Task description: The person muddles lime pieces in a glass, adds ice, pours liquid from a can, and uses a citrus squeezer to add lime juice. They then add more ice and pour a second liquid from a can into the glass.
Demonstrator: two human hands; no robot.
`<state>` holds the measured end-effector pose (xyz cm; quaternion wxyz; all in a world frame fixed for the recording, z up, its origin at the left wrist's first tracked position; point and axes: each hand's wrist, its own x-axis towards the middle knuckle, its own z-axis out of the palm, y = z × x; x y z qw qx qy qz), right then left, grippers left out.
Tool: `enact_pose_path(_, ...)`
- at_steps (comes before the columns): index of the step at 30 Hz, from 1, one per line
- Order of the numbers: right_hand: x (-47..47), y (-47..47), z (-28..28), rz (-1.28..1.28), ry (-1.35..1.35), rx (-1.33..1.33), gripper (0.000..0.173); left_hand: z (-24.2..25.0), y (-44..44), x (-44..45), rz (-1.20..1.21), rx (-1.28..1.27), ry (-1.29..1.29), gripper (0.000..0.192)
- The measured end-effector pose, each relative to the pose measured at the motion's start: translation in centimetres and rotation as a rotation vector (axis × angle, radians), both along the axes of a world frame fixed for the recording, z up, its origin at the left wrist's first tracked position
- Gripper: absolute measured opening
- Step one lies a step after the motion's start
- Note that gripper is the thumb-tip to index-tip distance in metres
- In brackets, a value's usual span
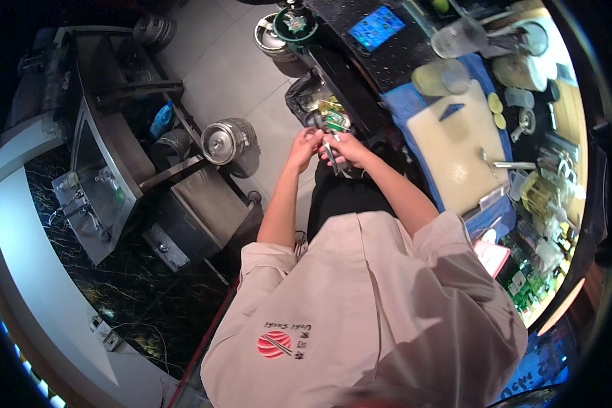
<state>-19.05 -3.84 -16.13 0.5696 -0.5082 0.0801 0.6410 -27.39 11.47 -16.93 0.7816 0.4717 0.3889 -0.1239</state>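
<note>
My left hand (304,146) and my right hand (346,149) meet in front of my body, above a bin with a black liner (297,95). A slim metal tool (330,152) juts down from my right hand, which is closed around it; its exact kind is unclear. The left fingertips touch the right hand near the tool's upper end, and whether they grip anything is hidden. A dark round piece (314,120) shows just beyond the left fingers; I cannot tell if it is held. Wrappers and other rubbish (332,109) lie in the bin.
At right, a cream cutting board (451,148) lies on a blue cloth (400,104), with a blurred glass jar (438,77) and cut citrus halves (495,103) beside it. A phone (376,29) rests on the black counter. Metal kegs (227,141) stand on the tiled floor.
</note>
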Motion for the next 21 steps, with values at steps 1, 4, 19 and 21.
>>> enact_pose_path(1, 0.4, 0.6, -0.7, -0.002, -0.016, -0.032, 0.036, -1.1, 0.8, 0.9, -0.057, 0.044, -0.01, 0.044)
enact_pose_path(4, 0.7, 1.6, -2.5, -0.072, -0.058, -0.14, 0.043, -4.5, 3.2, 3.4, -0.124, 0.106, 0.001, 0.042)
enact_pose_path(19, -2.1, -0.1, -14.9, 0.046, -0.889, -1.071, 0.058, -6.1, 10.7, 13.8, -1.187, 0.924, -0.576, 0.04)
enact_pose_path(21, -1.4, -0.4, -13.8, 0.202, -0.847, -1.036, 0.06, -6.0, 11.3, 14.4, -1.331, 1.037, -0.589, 0.039)
